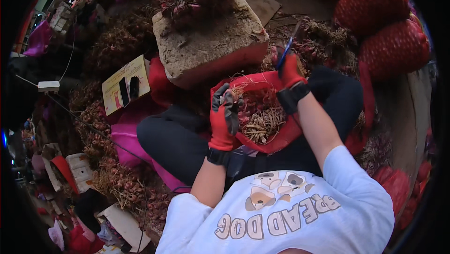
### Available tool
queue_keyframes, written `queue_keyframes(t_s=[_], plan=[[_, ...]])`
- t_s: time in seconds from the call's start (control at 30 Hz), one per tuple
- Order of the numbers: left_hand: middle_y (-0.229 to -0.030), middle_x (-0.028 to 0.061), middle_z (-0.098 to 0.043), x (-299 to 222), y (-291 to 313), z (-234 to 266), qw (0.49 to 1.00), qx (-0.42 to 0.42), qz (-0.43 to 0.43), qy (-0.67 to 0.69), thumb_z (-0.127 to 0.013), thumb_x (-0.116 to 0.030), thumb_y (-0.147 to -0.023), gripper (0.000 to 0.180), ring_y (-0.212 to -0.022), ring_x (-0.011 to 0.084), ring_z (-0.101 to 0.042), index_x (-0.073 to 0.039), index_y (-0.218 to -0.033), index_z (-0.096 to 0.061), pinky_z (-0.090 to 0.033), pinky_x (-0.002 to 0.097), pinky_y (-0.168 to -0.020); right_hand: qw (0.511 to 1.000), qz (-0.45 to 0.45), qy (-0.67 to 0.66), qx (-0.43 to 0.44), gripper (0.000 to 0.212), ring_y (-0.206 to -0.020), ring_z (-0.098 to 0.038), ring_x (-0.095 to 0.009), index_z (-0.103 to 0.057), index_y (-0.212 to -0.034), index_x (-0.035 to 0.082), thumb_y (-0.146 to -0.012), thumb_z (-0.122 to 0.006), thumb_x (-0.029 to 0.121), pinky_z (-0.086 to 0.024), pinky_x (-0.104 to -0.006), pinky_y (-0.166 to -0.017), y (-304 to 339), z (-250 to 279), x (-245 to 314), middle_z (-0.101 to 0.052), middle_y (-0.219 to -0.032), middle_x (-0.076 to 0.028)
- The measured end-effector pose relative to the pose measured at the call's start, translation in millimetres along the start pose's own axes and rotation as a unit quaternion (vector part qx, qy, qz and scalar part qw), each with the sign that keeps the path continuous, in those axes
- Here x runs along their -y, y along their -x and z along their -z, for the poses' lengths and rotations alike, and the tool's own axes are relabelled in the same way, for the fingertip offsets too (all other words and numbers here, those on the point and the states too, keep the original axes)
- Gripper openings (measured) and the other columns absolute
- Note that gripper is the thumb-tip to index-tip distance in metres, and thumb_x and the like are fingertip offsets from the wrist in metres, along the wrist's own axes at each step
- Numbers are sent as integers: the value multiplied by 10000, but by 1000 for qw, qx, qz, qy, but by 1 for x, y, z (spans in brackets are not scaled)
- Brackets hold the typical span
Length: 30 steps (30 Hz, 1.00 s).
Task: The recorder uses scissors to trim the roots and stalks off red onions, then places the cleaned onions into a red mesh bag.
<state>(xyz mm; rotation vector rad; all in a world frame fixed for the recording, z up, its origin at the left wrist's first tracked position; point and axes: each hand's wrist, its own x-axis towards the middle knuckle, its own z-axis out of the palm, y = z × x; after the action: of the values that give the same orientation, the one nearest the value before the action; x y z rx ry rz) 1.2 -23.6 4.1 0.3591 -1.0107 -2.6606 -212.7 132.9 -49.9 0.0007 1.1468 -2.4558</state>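
My left hand [223, 115], in a red glove with dark grey palm and fingers, is raised at the left rim of a red container [270, 147] between my legs. Its fingers are curled inward, and what they hold is hard to make out. Inside the container lie reddish shallots [253, 101] and a bunch of dry, straw-coloured tops [263, 125]. Beyond the right rim, my right hand [291, 72], gloved alike, is closed on blue-handled scissors [284, 54] pointing up and away; their blades show only in part.
A dirt-covered foam block [211, 50] ahead bears a shallot heap [201, 3]. Full red mesh sacks [393, 45] stand at far right. Left are a yellowish box [115, 92] with a phone [123, 91] on it, more shallots [122, 183] and a dark cable [96, 130].
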Motion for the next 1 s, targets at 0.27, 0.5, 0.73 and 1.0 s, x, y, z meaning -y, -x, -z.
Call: queue_keyframes(t_s=[0.27, 0.5, 0.73, 1.0], plan=[[-1057, 6, -548, 1, -1, 7, 984, -30, 155, 87, -521, -205, -948, 364, -924, 131, -579, -125, -1295, -445, -505, 237, -763, 952, 65, 297, 41, 239, -596, -572, -118, -580, -998, 21, -916, -539, 241, -441, -260, -489, -104, -65, -24, -624, -798, -46], [-906, 63, -614, -13, -1, 20, 944, -17, 217, 249, -463, -430, -946, 423, -695, 157, -574, -81, -1168, -551, -500, 250, -574, 943, -24, 305, 134, 213, -633, -547, -62, -587, -974, 32, -841, -613, 197, -437, -197, -503, -23, -85, 20, -585, -787, -6], [-937, 24, -615, 16, -1, 4, 960, -1, 255, 114, -526, -363, -935, 341, -764, 122, -592, -121, -1175, -539, -488, 220, -648, 931, -183, 256, 187, 381, -679, -558, -48, -566, -1112, 55, -826, -679, 281, -441, -187, -538, 110, -70, 35, -612, -860, -7], [-1134, 46, -581, 2, 8, -5, 991, 67, 92, 67, -480, -93, -947, 414, -1041, 193, -573, -125, -1347, -379, -457, 326, -949, 796, 9, 593, 119, 380, -852, -596, -264, -569, -1007, 36, -780, -705, 309, -447, -368, -775, 193, -42, 43, -608, -896, -112]])
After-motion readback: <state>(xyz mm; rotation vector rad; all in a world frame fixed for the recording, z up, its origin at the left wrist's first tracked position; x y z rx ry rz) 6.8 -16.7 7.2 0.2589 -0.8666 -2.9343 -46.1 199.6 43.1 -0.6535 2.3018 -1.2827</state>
